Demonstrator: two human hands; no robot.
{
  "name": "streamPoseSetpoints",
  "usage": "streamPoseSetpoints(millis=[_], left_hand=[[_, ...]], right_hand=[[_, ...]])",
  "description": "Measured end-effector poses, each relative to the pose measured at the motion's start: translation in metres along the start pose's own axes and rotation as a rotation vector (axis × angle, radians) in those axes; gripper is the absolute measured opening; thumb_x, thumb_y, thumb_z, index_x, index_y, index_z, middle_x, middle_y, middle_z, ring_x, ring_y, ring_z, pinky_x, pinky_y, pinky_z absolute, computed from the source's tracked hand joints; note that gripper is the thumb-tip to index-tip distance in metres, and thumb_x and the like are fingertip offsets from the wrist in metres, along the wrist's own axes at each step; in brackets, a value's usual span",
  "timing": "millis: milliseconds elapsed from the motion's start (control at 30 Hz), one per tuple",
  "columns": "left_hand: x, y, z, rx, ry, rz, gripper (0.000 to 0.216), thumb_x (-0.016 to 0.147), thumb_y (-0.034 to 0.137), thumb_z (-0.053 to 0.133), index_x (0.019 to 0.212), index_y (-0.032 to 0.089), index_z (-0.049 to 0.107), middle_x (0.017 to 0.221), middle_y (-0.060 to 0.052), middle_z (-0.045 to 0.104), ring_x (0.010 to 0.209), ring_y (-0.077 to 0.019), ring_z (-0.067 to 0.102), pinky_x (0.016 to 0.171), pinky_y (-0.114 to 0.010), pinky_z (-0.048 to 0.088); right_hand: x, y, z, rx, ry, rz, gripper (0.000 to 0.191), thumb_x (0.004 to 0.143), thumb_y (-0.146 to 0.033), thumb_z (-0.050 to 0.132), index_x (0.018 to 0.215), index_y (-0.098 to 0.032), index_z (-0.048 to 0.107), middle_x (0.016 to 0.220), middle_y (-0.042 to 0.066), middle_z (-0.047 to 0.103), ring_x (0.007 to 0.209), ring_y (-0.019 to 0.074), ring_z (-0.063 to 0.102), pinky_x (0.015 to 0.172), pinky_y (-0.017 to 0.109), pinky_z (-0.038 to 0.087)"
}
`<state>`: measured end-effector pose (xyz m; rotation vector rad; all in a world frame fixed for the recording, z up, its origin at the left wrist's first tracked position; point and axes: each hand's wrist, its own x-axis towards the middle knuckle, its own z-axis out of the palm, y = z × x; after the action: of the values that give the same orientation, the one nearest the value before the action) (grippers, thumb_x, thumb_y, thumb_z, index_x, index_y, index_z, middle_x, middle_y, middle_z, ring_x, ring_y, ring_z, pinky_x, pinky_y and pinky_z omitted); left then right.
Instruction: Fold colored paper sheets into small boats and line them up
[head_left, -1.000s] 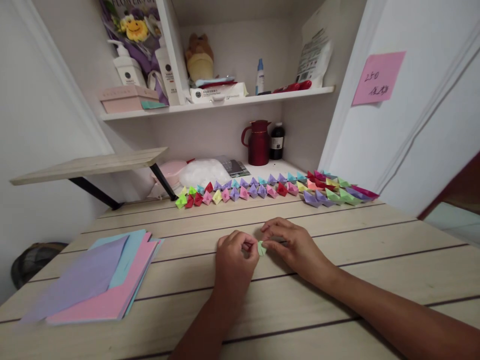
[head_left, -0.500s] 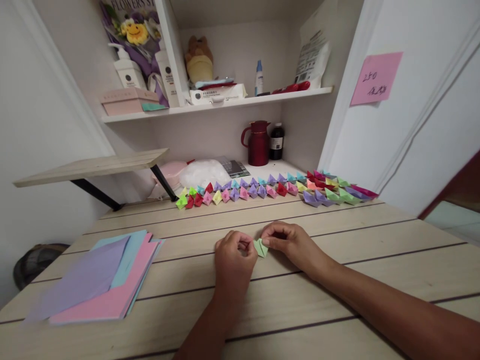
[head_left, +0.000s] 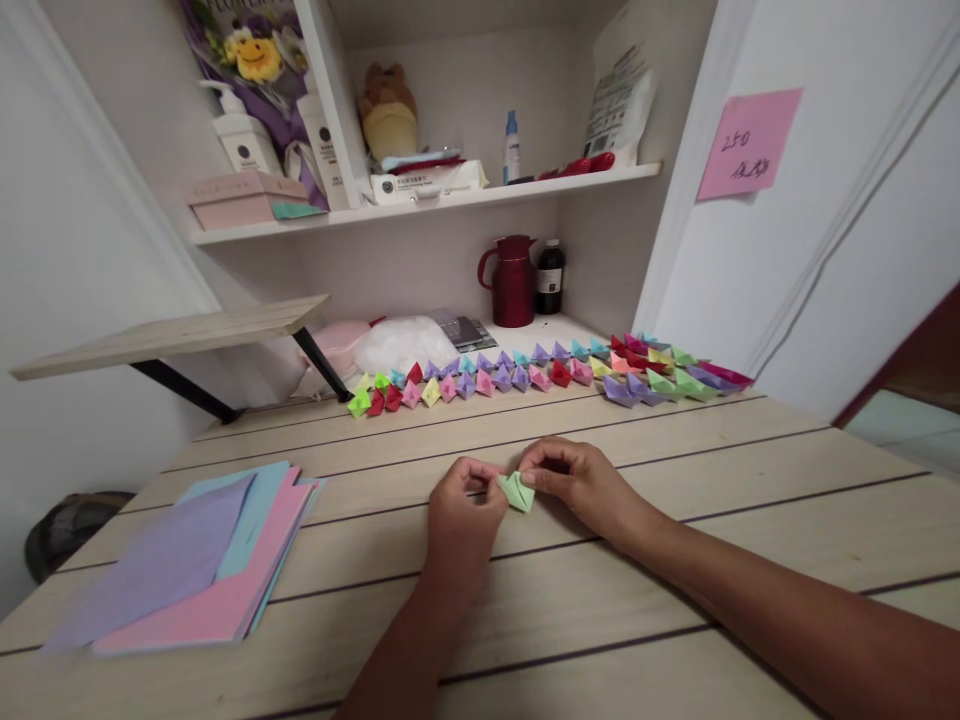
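A small folded piece of light green paper (head_left: 517, 493) is pinched between my two hands, just over the middle of the wooden table (head_left: 570, 620). My left hand (head_left: 466, 505) grips its left corner with thumb and forefinger. On the other side, the thumb and fingers of my right hand (head_left: 581, 480) close on its upper right edge. A crease or slit runs down the paper's face, and its lower end comes to a point. Beyond my hands, folded paper boats (head_left: 486, 383) in many colours stand in rows along the back of the table.
Coloured paper sheets (head_left: 187, 570) lie stacked at the left. Behind them stands a small raised wooden shelf (head_left: 172, 335) on black legs. A dark red jug (head_left: 513, 285) and a dark bottle (head_left: 550, 280) are at the back. A pink note (head_left: 750, 145) hangs at the right.
My left thumb and forefinger have shifted onto the green paper's upper left corner, and more of the paper shows. My right hand keeps its pinch. The whole view has shifted slightly.
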<state>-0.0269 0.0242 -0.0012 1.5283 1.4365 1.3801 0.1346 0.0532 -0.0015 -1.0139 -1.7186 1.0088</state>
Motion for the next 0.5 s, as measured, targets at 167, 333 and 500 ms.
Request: streamPoseSetpoints(millis=[167,333,500], left_hand=[[-0.004,0.003,0.002,0.015,-0.058,0.106,0.007,0.074,0.013,0.057,0.077,0.020,0.055,0.080,-0.002,0.069,0.077,-0.0150,0.065,0.072,-0.027,0.052],[-0.004,-0.001,0.003,0.130,-0.046,0.198,0.016,0.070,0.016,0.065,0.083,0.022,0.058,0.079,0.001,0.067,0.072,-0.0134,0.063,0.071,-0.025,0.051],[-0.002,-0.010,0.004,0.264,0.008,0.198,0.006,0.072,0.016,0.060,0.070,0.021,0.062,0.067,0.002,0.066,0.060,-0.0125,0.061,0.061,-0.023,0.049]], right_hand=[[-0.002,-0.001,-0.002,-0.131,-0.014,-0.112,0.011,0.081,-0.026,0.062,0.074,-0.020,0.068,0.082,0.003,0.068,0.081,0.0193,0.061,0.079,0.032,0.046],[-0.005,-0.004,-0.001,-0.177,-0.010,-0.192,0.011,0.082,-0.020,0.060,0.076,-0.021,0.068,0.086,0.004,0.068,0.084,0.0196,0.061,0.081,0.033,0.047],[-0.004,-0.002,-0.001,-0.180,-0.010,-0.173,0.010,0.082,-0.022,0.060,0.075,-0.021,0.067,0.084,0.004,0.067,0.083,0.0194,0.061,0.080,0.033,0.046]])
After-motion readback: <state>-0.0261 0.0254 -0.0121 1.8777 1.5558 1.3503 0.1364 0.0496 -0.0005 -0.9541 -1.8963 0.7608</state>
